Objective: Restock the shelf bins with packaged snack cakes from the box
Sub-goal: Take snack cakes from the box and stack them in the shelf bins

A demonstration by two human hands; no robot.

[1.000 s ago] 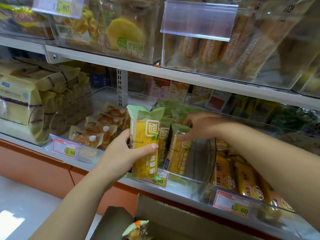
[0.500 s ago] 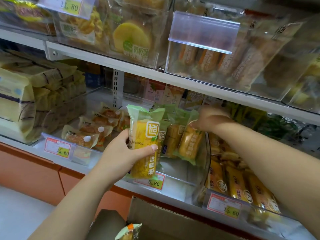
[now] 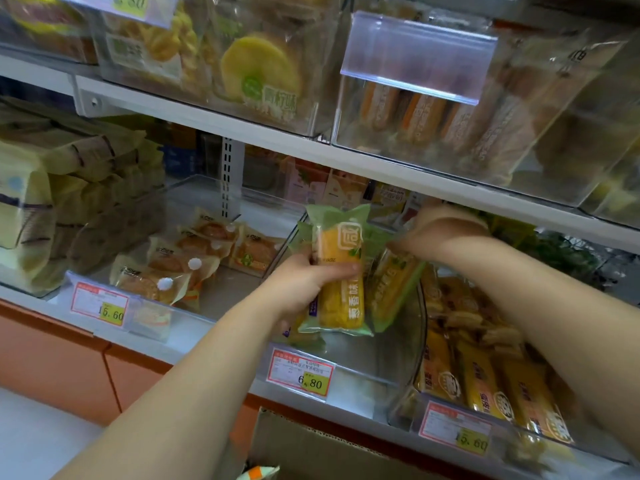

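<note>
left hand gripping upright snack cake, right hand just behind

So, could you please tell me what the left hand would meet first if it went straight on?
The left hand would probably first meet the green-and-yellow packs standing in the clear bin, just behind the pack it holds; depth is unclear.

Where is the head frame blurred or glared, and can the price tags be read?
Head view: glare whitens the clear plastic label holder up top; the right hand is motion-smeared; the yellow snack cake in a green wrapper, gripped by the left hand, is fairly sharp; the red-bordered 6.80 price tag reads clearly.
</note>
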